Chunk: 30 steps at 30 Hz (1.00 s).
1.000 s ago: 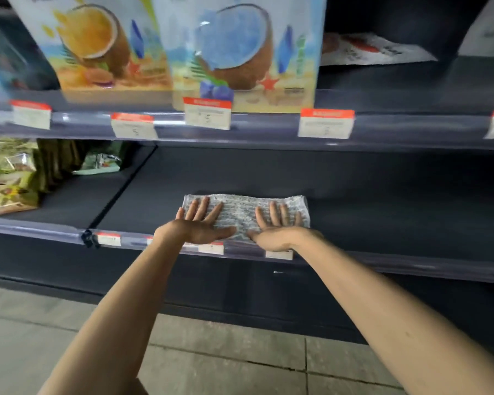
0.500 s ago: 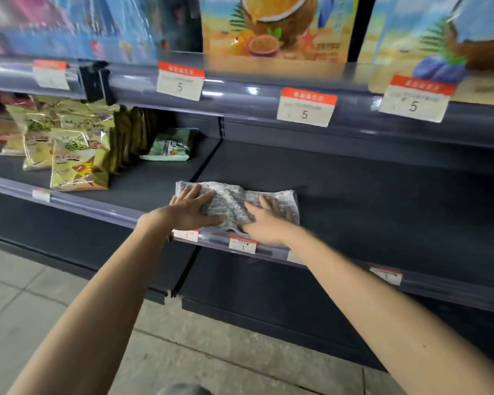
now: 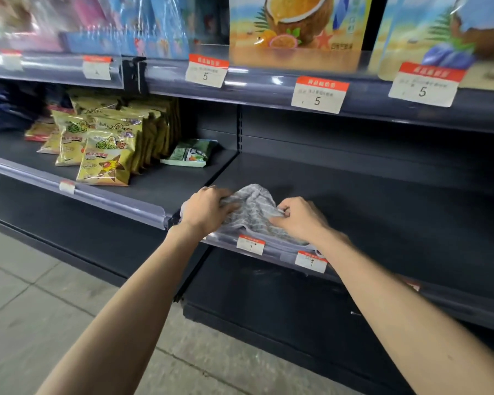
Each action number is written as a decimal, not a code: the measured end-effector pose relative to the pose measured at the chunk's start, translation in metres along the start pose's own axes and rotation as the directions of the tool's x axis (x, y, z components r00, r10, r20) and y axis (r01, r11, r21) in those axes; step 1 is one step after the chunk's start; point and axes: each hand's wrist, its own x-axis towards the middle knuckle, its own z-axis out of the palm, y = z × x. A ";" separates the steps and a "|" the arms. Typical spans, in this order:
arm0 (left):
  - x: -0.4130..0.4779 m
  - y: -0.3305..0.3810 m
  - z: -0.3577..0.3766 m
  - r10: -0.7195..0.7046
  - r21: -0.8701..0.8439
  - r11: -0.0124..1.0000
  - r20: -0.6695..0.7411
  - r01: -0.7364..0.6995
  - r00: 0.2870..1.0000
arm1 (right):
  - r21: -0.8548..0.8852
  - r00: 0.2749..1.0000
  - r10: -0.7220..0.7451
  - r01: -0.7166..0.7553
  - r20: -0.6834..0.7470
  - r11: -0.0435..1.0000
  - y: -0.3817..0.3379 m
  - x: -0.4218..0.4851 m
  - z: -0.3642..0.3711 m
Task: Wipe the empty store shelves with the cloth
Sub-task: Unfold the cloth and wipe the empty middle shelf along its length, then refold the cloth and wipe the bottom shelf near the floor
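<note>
1. The cloth (image 3: 251, 208), grey and patterned, lay bunched up at the centre of the frame. It sat on the front left corner of the dark shelf (image 3: 382, 212), and its lower edge reached the clear front rail (image 3: 280, 253).
2. The left hand (image 3: 206, 209) sat on the cloth's left part, fingers curled close together and gripping the fabric.
3. The right hand (image 3: 297, 220), just right of centre, had its fingers curled too, pinching a raised fold of the cloth's right part against the thumb.
4. The two hands were near each other but not touching, with the humped middle of the cloth between them.
5. Two small price tags (image 3: 250, 245) marked 1 hung on the rail just below the hands.
6. Left of centre, the neighbouring shelf section held yellow snack bags (image 3: 106, 163) standing in rows, and a green packet (image 3: 190, 153) lay flat beside them.
7. Along the top of the frame, the upper shelf carried large packages with coconut pictures (image 3: 294, 27). White and red tags (image 3: 318, 95) marked 5 hung on its front edge.
8. Grey floor tiles (image 3: 40, 309) filled the lower left.
</note>
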 end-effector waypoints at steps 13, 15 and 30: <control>-0.096 0.025 -0.041 0.103 -0.296 0.940 -0.225 -0.169 0.969 | 0.507 0.946 -0.324 0.285 -0.012 0.813 -0.022 -0.106 -0.012; -0.111 0.008 -0.027 0.067 -0.273 0.955 -0.179 -0.115 0.981 | 0.469 0.948 -0.314 0.255 0.050 0.845 -0.013 -0.118 0.006; -0.163 -0.026 0.040 -0.101 -0.237 0.966 0.023 0.104 0.995 | 0.375 0.970 -0.092 0.001 0.224 0.927 0.053 -0.142 0.083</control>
